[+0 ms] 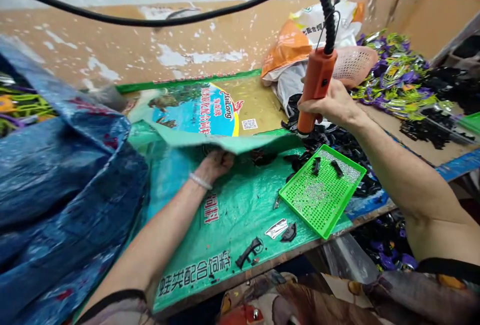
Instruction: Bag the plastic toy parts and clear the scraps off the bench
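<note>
My right hand point(330, 102) is wrapped around an orange electric screwdriver point(317, 82). The tool points down, and a black cable point(225, 11) runs from its top to the left. Below its tip lies a heap of black plastic parts point(333, 137). My left hand point(219, 162) is curled beneath the raised edge of a green woven sack point(225, 142). That flap covers part of its fingers, so what they hold cannot be made out. Some dark parts point(262, 157) lie under the flap, to the right of this hand.
A green perforated tray point(318, 195) with small screws and two black pieces point(336, 168) sits at right. Near the front edge lie a black gun-shaped part point(249, 252) and a silvery piece point(276, 228). A blue sheet point(67, 205) bulges at left; purple-green parts point(397, 75) are piled back right.
</note>
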Available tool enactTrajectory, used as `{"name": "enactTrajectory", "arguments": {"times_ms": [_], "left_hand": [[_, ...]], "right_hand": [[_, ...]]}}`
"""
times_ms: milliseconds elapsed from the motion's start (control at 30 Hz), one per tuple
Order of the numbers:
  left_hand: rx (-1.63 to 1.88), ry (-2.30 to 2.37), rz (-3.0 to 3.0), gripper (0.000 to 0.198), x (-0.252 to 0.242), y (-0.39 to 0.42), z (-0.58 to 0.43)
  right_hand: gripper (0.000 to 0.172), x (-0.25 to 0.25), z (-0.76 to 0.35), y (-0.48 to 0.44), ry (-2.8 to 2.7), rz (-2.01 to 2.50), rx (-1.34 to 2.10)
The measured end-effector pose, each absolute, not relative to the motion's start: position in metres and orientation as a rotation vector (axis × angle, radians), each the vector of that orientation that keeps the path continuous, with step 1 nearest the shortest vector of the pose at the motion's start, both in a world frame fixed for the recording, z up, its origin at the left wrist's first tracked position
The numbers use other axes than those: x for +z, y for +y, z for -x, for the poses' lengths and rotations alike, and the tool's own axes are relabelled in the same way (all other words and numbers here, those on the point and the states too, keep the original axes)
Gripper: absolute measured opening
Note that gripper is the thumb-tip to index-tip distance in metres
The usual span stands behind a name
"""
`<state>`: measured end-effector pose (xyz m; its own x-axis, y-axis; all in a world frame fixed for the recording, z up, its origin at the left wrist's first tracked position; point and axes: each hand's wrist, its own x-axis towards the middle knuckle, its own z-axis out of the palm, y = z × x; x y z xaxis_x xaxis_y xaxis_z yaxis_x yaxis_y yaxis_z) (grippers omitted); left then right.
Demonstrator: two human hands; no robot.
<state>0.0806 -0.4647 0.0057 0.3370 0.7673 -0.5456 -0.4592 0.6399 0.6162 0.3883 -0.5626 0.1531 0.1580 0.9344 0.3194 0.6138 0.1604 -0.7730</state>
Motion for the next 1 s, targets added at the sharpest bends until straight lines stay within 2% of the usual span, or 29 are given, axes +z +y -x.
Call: {"name": "enactTrajectory", "arguments": {"times_ms": [233, 367, 467, 667, 833, 1000], "left_hand": [[0.984, 0.894, -0.362, 0.02, -0.001, -0.341, -0.137], [0.968, 0.949, -0.324, 0.025, -0.011, -0.316, -0.15], [0.973, 0.953, -0.319, 0.025, -0.01, -0.317, -0.15], [0.894, 0.946, -0.316, 0.023, 0.004, -0.374, -0.136], [0.727, 0.927, -0.316, 0.02, 0.027, -0.474, -0.123], [0.521, 0.869, -0.38, 0.014, 0.049, -0.561, -0.135]], "right_hand": [[0.047, 0.154, -0.398, -0.571, -1.525, 1.544, 0.416], [0.053, 0.148, -0.402, -0.574, -1.476, 1.552, 0.47], [0.052, 0.142, -0.402, -0.57, -1.457, 1.533, 0.498], [0.043, 0.137, -0.374, -0.539, -1.563, 1.394, 0.523], [0.056, 0.13, -0.325, -0.506, -1.603, 1.305, 0.601], [0.073, 0.114, -0.292, -0.507, -1.572, 1.4, 0.589]]}}
